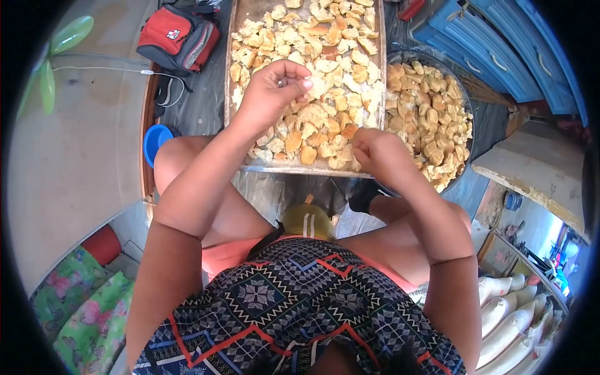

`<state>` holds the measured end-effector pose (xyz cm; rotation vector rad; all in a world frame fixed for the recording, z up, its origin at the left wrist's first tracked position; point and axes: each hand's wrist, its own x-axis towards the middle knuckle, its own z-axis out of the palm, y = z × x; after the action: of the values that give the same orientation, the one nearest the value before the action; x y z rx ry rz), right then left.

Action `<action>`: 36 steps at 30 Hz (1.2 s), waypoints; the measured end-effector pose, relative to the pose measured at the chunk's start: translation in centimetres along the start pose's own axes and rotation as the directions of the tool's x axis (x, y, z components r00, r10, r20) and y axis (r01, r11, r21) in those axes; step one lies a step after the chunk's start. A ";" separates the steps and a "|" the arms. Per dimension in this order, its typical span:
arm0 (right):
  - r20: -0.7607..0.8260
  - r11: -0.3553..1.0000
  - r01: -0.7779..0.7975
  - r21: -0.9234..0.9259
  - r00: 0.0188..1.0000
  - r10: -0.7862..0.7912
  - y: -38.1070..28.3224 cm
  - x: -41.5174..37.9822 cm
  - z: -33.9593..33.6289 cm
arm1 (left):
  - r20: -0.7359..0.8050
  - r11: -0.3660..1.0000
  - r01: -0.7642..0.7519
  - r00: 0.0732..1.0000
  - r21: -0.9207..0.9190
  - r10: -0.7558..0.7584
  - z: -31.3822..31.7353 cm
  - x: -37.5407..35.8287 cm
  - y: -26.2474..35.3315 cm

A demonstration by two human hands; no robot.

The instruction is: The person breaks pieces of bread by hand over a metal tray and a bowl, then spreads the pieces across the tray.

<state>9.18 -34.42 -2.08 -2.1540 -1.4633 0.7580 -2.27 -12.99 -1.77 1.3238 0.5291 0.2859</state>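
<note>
Bread-like pieces [308, 155] were apparently being handled over the tray [300, 169] by the closely pinched left hand [275, 94] and curled right hand [382, 154]; any hold could not be told. Light fingertips seemed called for.

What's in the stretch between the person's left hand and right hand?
Between the left hand and the right hand lie bread pieces, spread on the tray. The head view shows this.

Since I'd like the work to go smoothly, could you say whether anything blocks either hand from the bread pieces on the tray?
Nothing visible does: the left hand and right hand are both right at the bread pieces on the tray.
</note>
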 end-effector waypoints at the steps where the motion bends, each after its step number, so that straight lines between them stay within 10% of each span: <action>1: 0.001 1.000 0.004 -0.003 1.000 -0.004 -0.3 0.3 -0.6 | -0.003 1.000 -0.003 1.000 -0.002 0.003 0.0 -0.1 0.0; 4: -0.053 0.951 -0.110 0.290 0.990 0.130 -1.6 1.6 -1.5 | 0.042 1.000 0.002 0.999 0.027 -0.003 0.8 -0.4 -0.4; 6: -0.297 0.690 0.090 0.718 0.936 0.187 -2.5 2.7 -0.7 | 0.140 0.999 0.049 0.989 -0.003 -0.049 1.7 -0.8 -1.5; 9: -0.102 0.625 -0.003 0.781 0.986 0.131 -0.9 4.0 -1.2 | 0.166 0.991 0.076 0.985 -0.109 -0.058 2.8 -1.2 -2.3; 12: 0.003 0.662 -0.145 0.735 0.978 0.210 1.4 5.7 -3.8 | 0.172 0.972 0.111 0.982 -0.207 -0.075 2.4 -1.0 -1.7; 14: -0.282 0.750 -0.093 0.654 0.891 0.356 3.3 6.3 -5.2 | 0.118 0.998 0.030 0.993 -0.056 -0.023 1.5 -0.5 -1.5; 24: -0.315 0.965 -0.134 0.224 0.927 0.202 4.6 7.2 -1.8 | 0.089 0.996 -0.016 0.996 0.087 0.008 0.4 -0.8 -1.2; 36: -0.469 0.965 -0.139 0.224 0.852 0.232 5.3 9.1 -2.1 | 0.084 0.988 -0.038 0.996 0.151 0.025 0.3 -0.7 -1.4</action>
<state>16.93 -27.85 -5.56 -2.1531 -0.8949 0.3393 -2.86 -13.92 -2.92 1.4868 0.4679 0.2193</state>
